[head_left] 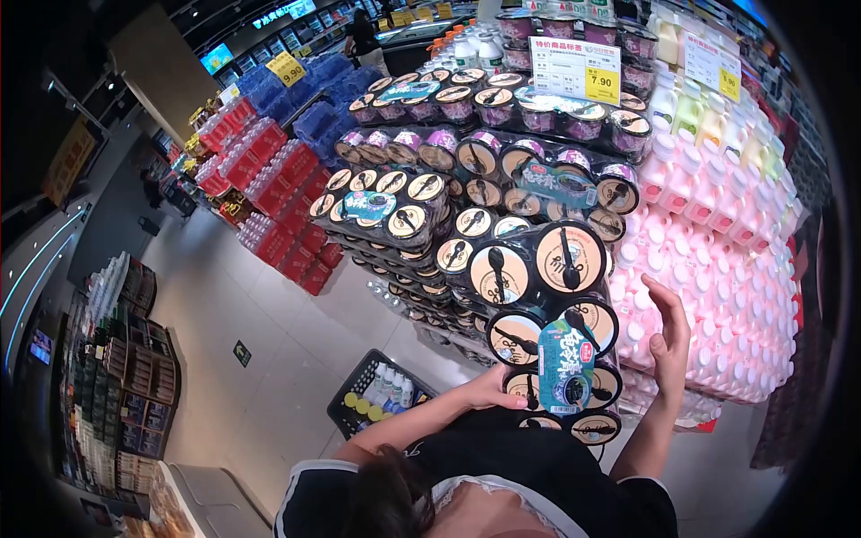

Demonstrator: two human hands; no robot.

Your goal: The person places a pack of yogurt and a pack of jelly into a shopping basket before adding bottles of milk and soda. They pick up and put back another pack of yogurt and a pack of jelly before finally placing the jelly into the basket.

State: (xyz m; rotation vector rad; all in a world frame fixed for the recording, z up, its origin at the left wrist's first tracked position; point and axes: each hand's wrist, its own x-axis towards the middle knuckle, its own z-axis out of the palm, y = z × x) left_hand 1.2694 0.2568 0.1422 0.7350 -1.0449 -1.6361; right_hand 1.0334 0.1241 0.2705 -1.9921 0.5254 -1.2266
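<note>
A shrink-wrapped pack of herbal jelly cups (565, 363) is in front of my chest, with beige round lids, black spoons on them and a teal label. My left hand (491, 390) grips its left edge, thumb on top; the fingers underneath are hidden. To the right of the pack, my right hand (668, 336) is raised with fingers apart and nothing in it. Just beyond the held pack stand stacked packs of similar cups (381, 211), some with purple sides. Pink bottles (691, 260) are close behind my right hand.
A dark shopping basket (363, 381) with white bottles is low on the left, near my left forearm. A price sign (578, 70) stands over the stacks. Red cartons (282, 193) and blue packs (327, 125) line the aisle. A person (363, 40) stands far back.
</note>
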